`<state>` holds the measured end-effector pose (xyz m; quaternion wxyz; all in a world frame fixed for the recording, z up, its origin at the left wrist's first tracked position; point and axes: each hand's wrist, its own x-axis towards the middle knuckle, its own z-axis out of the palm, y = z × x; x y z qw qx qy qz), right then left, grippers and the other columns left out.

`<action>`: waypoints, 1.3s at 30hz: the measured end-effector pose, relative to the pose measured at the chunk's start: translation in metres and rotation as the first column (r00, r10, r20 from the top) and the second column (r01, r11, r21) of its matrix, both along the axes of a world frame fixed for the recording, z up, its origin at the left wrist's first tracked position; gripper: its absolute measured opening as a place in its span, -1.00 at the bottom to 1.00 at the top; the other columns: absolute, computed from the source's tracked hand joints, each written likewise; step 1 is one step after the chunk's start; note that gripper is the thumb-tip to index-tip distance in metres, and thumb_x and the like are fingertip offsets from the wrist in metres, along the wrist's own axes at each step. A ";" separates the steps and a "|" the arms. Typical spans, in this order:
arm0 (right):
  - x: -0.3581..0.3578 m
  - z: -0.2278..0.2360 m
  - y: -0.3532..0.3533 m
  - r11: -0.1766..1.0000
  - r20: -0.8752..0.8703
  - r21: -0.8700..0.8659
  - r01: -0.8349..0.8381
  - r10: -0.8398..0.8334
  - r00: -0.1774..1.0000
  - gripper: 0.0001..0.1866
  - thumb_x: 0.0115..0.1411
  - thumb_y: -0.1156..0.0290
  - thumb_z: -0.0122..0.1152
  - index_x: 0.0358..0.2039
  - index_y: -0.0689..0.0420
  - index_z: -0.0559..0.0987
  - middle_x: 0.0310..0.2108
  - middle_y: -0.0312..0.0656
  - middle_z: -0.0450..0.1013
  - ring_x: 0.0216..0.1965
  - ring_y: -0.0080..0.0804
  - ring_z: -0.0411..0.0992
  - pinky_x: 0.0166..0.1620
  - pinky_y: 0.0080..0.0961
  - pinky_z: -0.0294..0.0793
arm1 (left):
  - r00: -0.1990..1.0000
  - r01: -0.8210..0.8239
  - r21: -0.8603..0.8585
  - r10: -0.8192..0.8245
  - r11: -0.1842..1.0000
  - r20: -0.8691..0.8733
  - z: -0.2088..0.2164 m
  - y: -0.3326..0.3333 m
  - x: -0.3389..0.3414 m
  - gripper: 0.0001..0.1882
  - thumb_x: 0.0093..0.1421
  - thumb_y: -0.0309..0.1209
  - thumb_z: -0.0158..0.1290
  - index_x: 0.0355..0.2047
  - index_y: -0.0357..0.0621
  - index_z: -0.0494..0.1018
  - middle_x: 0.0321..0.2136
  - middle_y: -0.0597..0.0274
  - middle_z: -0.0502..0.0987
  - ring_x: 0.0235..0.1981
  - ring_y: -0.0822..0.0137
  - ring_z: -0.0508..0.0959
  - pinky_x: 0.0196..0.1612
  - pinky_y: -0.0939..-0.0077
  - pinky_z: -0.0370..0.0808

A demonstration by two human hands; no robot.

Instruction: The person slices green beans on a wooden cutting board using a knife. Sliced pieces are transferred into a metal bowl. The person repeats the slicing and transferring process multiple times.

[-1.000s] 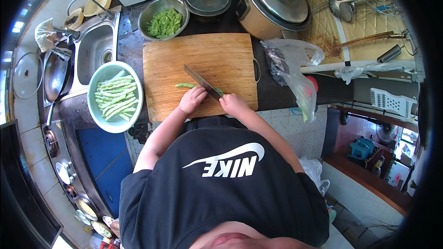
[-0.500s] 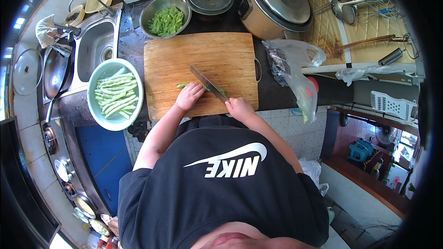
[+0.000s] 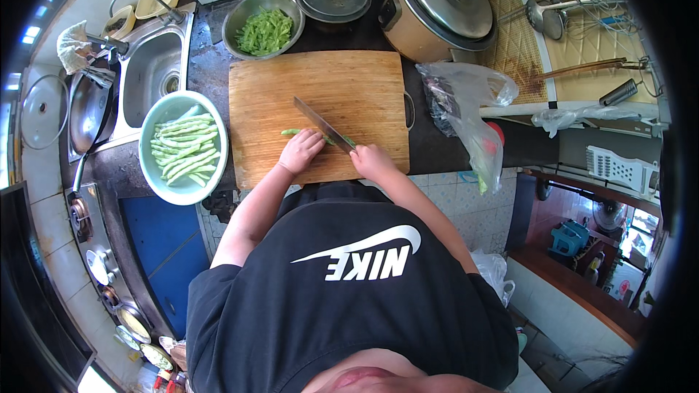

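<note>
On the wooden cutting board (image 3: 313, 76) mid-frame, the left hand (image 3: 302, 151), fingers curled, holds a green bean (image 3: 290, 132); the right hand (image 3: 372, 161) grips a kitchen knife (image 3: 319, 121).

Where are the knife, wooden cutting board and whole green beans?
Knife (image 3: 320, 122): head view, on the blade.
Wooden cutting board (image 3: 320, 78): head view, bare upper part.
Whole green beans (image 3: 185, 148): head view, pile's middle.

Bright light (image 3: 30, 36) shows far left near pale wall tiles (image 3: 52, 209); blue cabinet panels (image 3: 162, 251) stand below the dark counter (image 3: 208, 80).
</note>
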<state>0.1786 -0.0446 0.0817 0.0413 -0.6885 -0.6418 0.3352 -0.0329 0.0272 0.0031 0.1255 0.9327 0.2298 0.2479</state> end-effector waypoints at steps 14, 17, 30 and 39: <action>0.005 0.016 -0.026 1.000 0.006 0.028 0.000 0.000 1.000 -0.67 0.20 0.20 -0.05 -0.49 0.19 0.51 -0.56 0.05 0.47 -0.46 0.08 0.46 -0.35 -0.05 0.42 | 1.000 -0.001 -0.014 0.001 1.000 -0.019 0.001 0.001 0.001 -0.73 -0.03 -0.46 -0.05 -0.27 -0.19 0.45 -0.17 0.15 0.46 -0.09 0.15 0.44 0.00 0.27 0.40; 0.003 0.016 -0.022 1.000 0.041 0.003 -0.031 0.030 0.999 -0.67 0.20 0.20 -0.05 -0.48 0.19 0.52 -0.55 0.06 0.48 -0.46 0.08 0.46 -0.34 -0.05 0.43 | 1.000 -0.003 -0.013 0.002 1.000 -0.021 0.001 0.001 0.001 -0.73 -0.04 -0.46 -0.05 -0.27 -0.20 0.45 -0.16 0.14 0.46 -0.09 0.15 0.44 0.00 0.27 0.40; 0.001 0.002 -0.019 0.999 -0.023 0.036 0.001 -0.001 1.000 -0.68 0.19 0.25 -0.06 -0.50 0.23 0.52 -0.56 0.08 0.48 -0.46 0.08 0.47 -0.34 -0.03 0.44 | 1.000 -0.023 0.014 0.023 1.000 -0.007 -0.003 0.000 0.000 -0.72 -0.03 -0.43 -0.04 -0.26 -0.18 0.47 -0.16 0.16 0.48 -0.09 0.15 0.46 0.03 0.26 0.39; -0.001 0.010 -0.024 0.999 0.011 -0.020 0.025 -0.025 1.000 -0.67 0.20 0.21 -0.05 -0.48 0.22 0.52 -0.52 0.09 0.48 -0.46 0.10 0.46 -0.34 -0.05 0.44 | 1.000 -0.018 0.011 0.018 1.000 -0.014 -0.002 0.000 0.000 -0.72 -0.03 -0.44 -0.04 -0.27 -0.17 0.47 -0.18 0.17 0.48 -0.10 0.15 0.46 0.02 0.26 0.39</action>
